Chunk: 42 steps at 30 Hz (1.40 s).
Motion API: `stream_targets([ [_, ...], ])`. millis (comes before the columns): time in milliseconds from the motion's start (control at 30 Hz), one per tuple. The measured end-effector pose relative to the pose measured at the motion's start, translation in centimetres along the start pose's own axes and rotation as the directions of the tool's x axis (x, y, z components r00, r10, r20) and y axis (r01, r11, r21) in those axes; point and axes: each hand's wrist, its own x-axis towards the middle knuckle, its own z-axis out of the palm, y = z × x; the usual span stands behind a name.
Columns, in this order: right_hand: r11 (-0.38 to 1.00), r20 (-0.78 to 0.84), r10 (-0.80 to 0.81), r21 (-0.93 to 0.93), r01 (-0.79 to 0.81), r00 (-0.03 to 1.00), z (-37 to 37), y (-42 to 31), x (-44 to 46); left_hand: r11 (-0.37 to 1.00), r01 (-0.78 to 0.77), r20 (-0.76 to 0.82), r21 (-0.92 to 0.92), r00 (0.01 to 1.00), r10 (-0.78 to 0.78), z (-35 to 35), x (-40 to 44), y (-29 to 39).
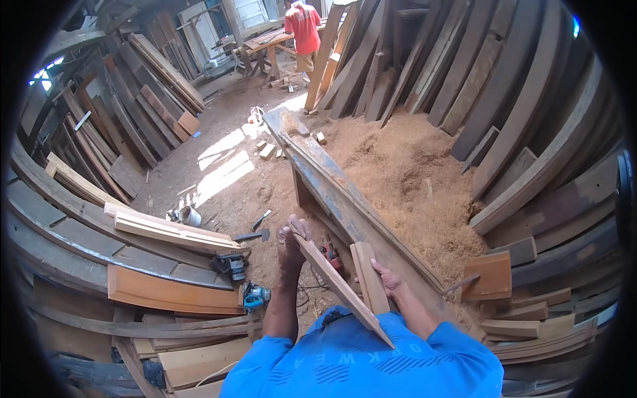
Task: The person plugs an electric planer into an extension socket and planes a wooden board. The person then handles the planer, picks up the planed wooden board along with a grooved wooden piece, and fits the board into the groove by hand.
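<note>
My left hand [290, 240] is closed round the far end of a long thin wooden board [338, 286], which slants back toward my blue shirt. With my right hand [387, 278] I grip a shorter wooden piece [369, 277] from its right side. The two pieces come together near my belly; whether they touch there I cannot tell. Just beyond my right hand stretches a narrow wooden bench [358, 205] with a worn, bluish top. A red power tool [333, 257] lies low between my left hand and the bench, partly hidden by the long board.
Sawdust [411, 169] is heaped right of the bench. Planks [488, 73] lean along the right side, more boards [156, 99] on the left. A teal power tool [255, 296], a dark one [231, 265] and a hatchet-like tool [252, 235] lie left. A person in red [304, 30] stands at a far table.
</note>
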Motion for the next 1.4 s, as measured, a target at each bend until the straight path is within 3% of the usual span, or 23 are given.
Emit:
stream_targets([
  [133, 1.000, 0.038, -0.008, 0.007, 0.008, 0.999, 2.5, -0.8, 1.8, 0.987, 0.016, -0.045, 0.162, 0.999, -0.008, -2.5, 0.7, 1.3],
  [267, 0.990, -0.155, 0.041, -0.124, -0.061, 0.987, 5.5, -0.3, 4.3, 0.955, 0.099, -0.111, 0.281, 0.991, -0.070, -2.5, 0.7, 3.0],
  [400, 0.946, -0.162, 0.111, -0.284, -0.154, 0.980, 4.8, 1.5, 5.9, 0.948, 0.022, -0.022, 0.318, 1.000, -0.016, -2.9, 0.9, 2.1],
  [567, 0.968, -0.185, 0.139, -0.182, -0.173, 0.973, 3.7, 4.9, 5.1, 0.864, -0.002, -0.008, 0.504, 1.000, 0.007, -1.1, 1.9, 2.2],
  [700, 0.979, -0.186, 0.122, -0.137, -0.148, 0.975, 2.9, 5.3, 4.0, 0.689, 0.021, 0.014, 0.725, 0.999, -0.046, 2.6, 3.5, 3.7],
  [900, 0.990, -0.166, 0.088, -0.093, -0.104, 0.982, 1.8, 4.8, 2.8, 0.682, 0.117, -0.077, 0.722, 0.993, -0.088, 3.0, 3.5, 0.3],
  [1000, 0.993, -0.162, 0.073, -0.082, -0.087, 0.984, 1.2, 4.3, 2.1, 0.638, 0.201, -0.079, 0.743, 0.974, -0.215, 2.3, 2.9, -1.8],
  [1100, 0.994, -0.155, 0.066, -0.072, -0.078, 0.986, 0.6, 4.1, 1.7, 0.701, 0.074, 0.146, 0.710, 0.957, -0.249, -0.4, 0.8, -6.4],
  [1200, 0.996, -0.161, 0.058, -0.053, -0.068, 0.985, 0.1, 4.6, 0.9, 0.735, 0.214, 0.094, 0.643, 0.931, -0.353, -3.1, -1.1, -9.8],
  [1233, 0.997, -0.168, 0.054, -0.048, -0.063, 0.984, 0.0, 4.8, 0.6, 0.765, 0.373, -0.011, 0.526, 0.902, -0.432, -2.9, -1.7, -9.8],
  [1333, 0.999, -0.190, 0.024, -0.041, -0.032, 0.982, -0.2, 4.4, 0.2, 0.825, 0.393, -0.050, 0.406, 0.911, -0.410, -2.8, -2.8, -9.7],
  [1400, 0.999, -0.212, 0.005, -0.040, -0.014, 0.977, -0.3, 4.4, -0.1, 0.796, 0.383, -0.056, 0.469, 0.912, -0.406, -2.7, -3.2, -9.7],
])
